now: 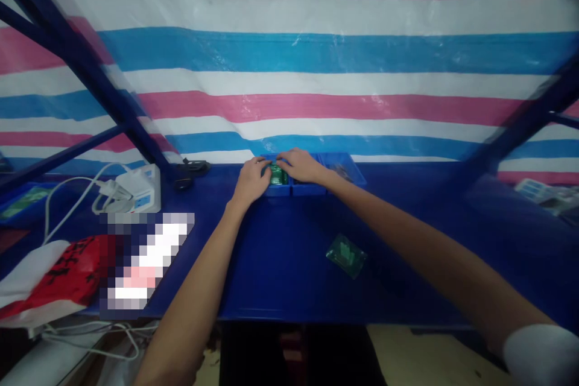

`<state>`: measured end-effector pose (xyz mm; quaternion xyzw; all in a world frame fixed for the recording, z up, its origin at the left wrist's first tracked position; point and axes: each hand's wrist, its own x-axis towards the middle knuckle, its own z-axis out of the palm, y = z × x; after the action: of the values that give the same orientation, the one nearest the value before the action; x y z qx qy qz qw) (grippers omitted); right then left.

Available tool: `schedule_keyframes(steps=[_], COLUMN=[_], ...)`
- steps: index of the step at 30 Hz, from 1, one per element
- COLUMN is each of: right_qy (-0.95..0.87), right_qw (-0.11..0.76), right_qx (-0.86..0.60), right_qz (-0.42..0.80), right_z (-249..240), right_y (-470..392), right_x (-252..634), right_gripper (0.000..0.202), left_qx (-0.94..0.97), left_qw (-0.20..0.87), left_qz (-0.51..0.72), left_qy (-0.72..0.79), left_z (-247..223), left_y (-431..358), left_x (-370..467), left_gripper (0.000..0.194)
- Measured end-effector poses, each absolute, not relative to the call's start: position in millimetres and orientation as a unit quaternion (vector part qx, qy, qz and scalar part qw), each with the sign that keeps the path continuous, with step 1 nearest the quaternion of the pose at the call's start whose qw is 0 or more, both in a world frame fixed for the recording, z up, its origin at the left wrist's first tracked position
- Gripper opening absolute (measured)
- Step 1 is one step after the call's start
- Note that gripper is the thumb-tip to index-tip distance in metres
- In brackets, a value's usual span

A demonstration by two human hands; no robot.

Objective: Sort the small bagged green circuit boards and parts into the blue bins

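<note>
At the back of the blue table, my left hand (pixel 251 182) lies over the left rim of a small blue bin (pixel 277 191). Its thumb and fingers are apart, beside green packets (pixel 278 175) in that bin. From the right, my right hand (pixel 302 165) reaches over the same bin, fingers stretched and bent down at the packets' far edge. Whether either hand touches a packet is hard to tell. Nearer to me on the table lies a single clear bag with a green item (pixel 346 255) inside.
More blue bins (pixel 353 170) adjoin on the right, with small blurred contents. On the left are a white power strip (pixel 147 190) with cables, a red and white bag (pixel 76 271) and a pixelated flat item (pixel 154 259). Blue frame posts (pixel 102 87) and a striped sheet (pixel 316 54) bound the table.
</note>
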<state>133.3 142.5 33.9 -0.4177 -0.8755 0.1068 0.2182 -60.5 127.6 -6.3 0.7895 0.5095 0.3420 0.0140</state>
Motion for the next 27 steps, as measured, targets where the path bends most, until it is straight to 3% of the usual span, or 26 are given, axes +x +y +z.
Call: schedule_keyframes(steps=[6, 10, 12, 14, 19, 23, 27], right_qy=[-0.844, -0.865, -0.847, -0.837, -0.831, -0.82, -0.819], right_qw=[0.311, 0.178, 0.121, 0.091, 0.081, 0.089, 0.107], right_qx=[-0.433, -0.407, -0.419, -0.432, -0.439, -0.457, -0.478], right_qz=[0.061, 0.232, 0.303, 0.322, 0.332, 0.334, 0.299], right_z=[43, 38, 35, 32, 27, 22, 16], right_y=[66, 10, -5, -11, -9, -10, -10], right_x=[172, 216, 235, 248, 255, 254, 252], right_gripper=[0.025, 0.025, 0.052, 0.059, 0.027, 0.018, 0.017], left_qx=[0.786, 0.849, 0.898, 0.927, 0.936, 0.935, 0.934], left_qw=[-0.034, 0.028, 0.071, 0.109, 0.183, 0.183, 0.185], left_qz=[0.415, 0.38, 0.311, 0.238, 0.151, 0.147, 0.142], left_qy=[0.458, 0.366, 0.303, 0.269, 0.259, 0.268, 0.269], left_z=[20, 37, 35, 26, 8, 7, 8], left_y=[101, 64, 44, 28, 14, 16, 15], left_x=[-46, -18, -5, 7, 20, 21, 21], left_gripper=[0.031, 0.025, 0.02, 0.017, 0.037, 0.052, 0.054])
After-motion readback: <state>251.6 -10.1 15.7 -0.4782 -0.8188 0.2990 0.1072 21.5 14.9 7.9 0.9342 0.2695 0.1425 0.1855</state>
